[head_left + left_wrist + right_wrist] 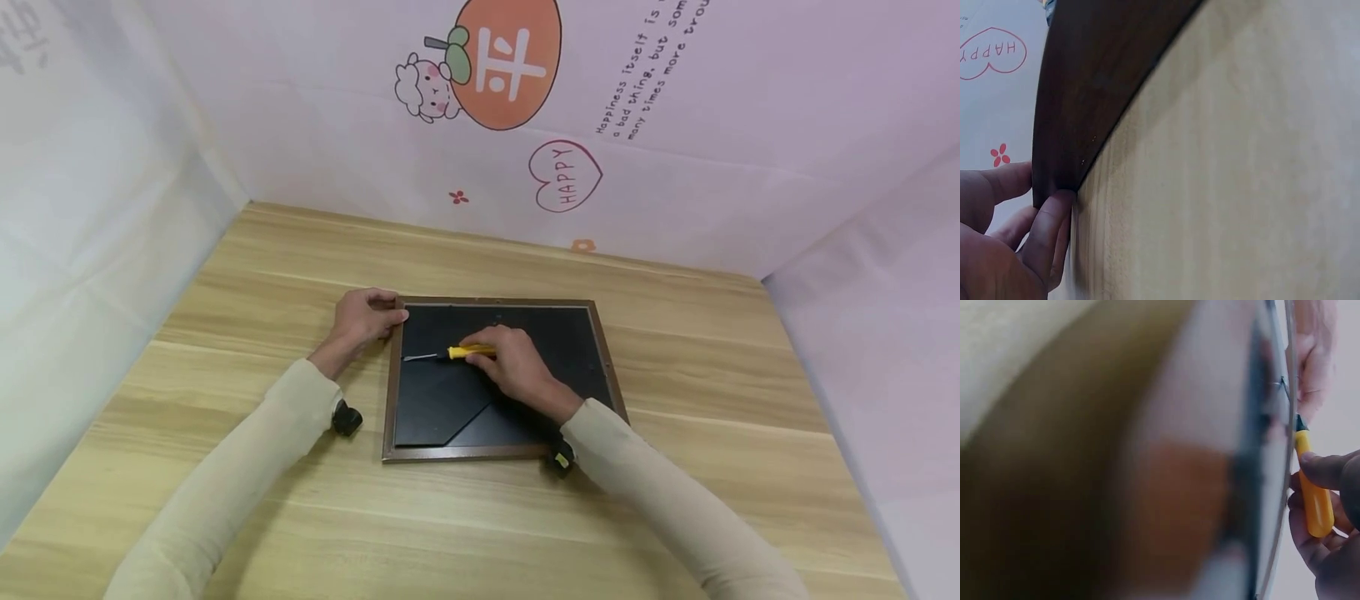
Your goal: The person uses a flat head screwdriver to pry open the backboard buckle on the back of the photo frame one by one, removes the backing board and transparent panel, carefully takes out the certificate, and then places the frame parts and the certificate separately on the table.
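A picture frame (393,383) with a brown rim lies face down on the table, its black backing board (435,400) showing. My left hand (362,317) grips the rim near the far left corner, thumb over the edge and fingers against the outer side; the left wrist view shows those fingers (1047,234) at the dark side of the rim. In my right hand (519,364) is a flathead screwdriver (471,351) with a yellow handle, pinched between thumb and fingers. Its metal shaft points left, the tip at the board's left edge beside the rim. The handle (1316,506) also appears in the right wrist view.
The wood-grain table (247,275) extends around the picture frame. Printed white cloth (337,150) hangs behind and at both sides. Small black wrist cameras (347,418) sit at both cuffs. On the backing board, a diagonal edge (471,422) runs near the lower side.
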A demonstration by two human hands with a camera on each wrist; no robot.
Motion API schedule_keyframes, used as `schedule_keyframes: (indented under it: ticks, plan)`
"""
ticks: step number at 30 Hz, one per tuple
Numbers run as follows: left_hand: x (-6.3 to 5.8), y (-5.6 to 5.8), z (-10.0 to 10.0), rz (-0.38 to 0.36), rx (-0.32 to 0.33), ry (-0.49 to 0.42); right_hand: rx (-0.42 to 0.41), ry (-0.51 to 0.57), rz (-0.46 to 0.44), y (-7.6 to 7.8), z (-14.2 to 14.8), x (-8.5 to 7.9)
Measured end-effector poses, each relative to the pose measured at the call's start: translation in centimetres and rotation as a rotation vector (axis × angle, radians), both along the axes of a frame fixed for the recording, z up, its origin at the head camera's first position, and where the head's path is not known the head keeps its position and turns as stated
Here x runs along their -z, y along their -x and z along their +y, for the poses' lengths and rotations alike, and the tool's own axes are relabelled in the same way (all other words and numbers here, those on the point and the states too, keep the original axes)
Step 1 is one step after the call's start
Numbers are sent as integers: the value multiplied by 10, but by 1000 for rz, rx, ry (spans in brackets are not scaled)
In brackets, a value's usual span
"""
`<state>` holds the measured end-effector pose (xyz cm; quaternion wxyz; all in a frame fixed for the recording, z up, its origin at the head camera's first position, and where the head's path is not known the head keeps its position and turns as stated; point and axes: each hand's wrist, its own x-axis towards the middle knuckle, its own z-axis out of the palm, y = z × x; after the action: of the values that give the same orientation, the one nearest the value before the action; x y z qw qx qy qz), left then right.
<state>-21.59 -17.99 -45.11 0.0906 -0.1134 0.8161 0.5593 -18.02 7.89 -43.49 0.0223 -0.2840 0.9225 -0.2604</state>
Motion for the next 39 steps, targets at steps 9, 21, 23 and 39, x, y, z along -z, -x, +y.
schedule_keyframes:
  ticks: [9, 21, 23, 39]
  plan:
    - [-1, -2, 3, 39, 24, 85, -1, 37, 107, -6, -1, 9]
    - [1, 0, 2, 49, 37, 128, 4, 167, 99, -10, -3, 14]
    - [1, 0, 1, 40, 37, 125, 31, 191, 27, -9, -1, 13]
    - [4, -2, -2, 51, 45, 116, 122, 249, -150, -4, 8, 16]
